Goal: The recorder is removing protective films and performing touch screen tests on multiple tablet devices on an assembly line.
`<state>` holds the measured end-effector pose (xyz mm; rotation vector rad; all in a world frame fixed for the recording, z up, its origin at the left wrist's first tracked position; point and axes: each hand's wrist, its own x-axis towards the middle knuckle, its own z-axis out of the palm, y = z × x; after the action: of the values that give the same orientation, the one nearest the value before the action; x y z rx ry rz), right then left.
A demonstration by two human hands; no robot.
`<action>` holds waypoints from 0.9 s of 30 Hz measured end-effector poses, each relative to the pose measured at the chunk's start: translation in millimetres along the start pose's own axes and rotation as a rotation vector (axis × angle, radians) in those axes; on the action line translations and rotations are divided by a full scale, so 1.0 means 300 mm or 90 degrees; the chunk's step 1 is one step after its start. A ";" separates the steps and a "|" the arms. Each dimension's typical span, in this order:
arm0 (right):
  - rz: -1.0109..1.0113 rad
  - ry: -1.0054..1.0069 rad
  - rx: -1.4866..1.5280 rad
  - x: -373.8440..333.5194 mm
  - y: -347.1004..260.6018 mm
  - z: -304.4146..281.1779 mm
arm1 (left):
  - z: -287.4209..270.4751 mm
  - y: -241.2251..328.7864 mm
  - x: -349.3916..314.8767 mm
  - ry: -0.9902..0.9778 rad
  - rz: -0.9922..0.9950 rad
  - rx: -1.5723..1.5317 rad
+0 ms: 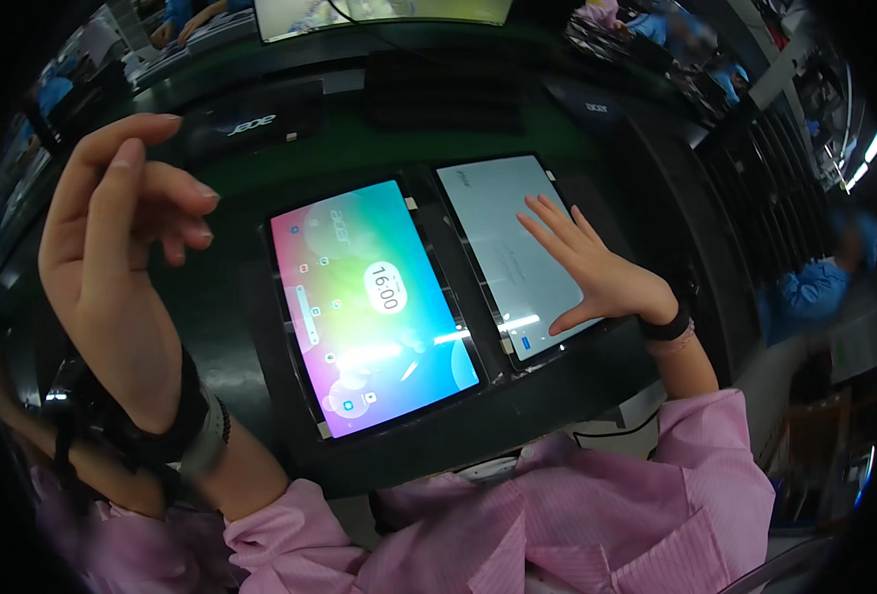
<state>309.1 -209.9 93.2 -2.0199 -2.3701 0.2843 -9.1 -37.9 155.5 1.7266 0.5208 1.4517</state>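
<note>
Noted two tablets on the dark bench (567, 396), face up and side by side: colourful tablet (364, 307) at left, pale tablet (508, 238) at right, both lit. Observed left hand (111, 228) raised at far left of the colourful tablet, well clear of it, fingers loosely bent and gripping nothing visible. Observed right hand (612, 282) over the right side of the pale tablet, fingers spread; cannot tell whether touching glass or just above. Judged both tablets thin, stiff and fairly light, with glass probably slippery, fragile and easily smudged. Best to take hold by opposite long edges, keeping pressure off mid-screen and minding the small pale tabs (411, 204) along the borders. Recorded writing: pale maker's lettering on the colourful screen, dark digits in its white clock patch (386, 287); on the pale screen, dark corner lettering, faint print too fine to read, a blue button (525, 344) near the near-left corner.
</note>
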 end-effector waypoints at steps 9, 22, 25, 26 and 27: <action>-0.065 0.136 -0.097 0.260 0.041 0.015 | -0.014 -0.001 -0.010 0.002 -0.001 0.020; -0.072 0.178 -0.041 0.347 0.074 -0.002 | -0.033 -0.021 0.009 -0.009 0.004 0.009; -0.067 0.171 -0.061 0.343 0.079 0.002 | -0.035 -0.025 0.008 -0.008 0.010 0.011; -0.065 0.182 -0.050 0.342 0.075 0.009 | -0.032 -0.027 0.007 -0.009 0.010 0.007; -0.064 0.194 -0.039 0.339 0.075 0.014 | -0.029 -0.027 0.008 -0.009 0.010 0.003</action>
<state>313.6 -107.5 75.0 -1.8059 -2.3012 -0.0927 -15.3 -28.4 150.7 1.7473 0.5038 1.4489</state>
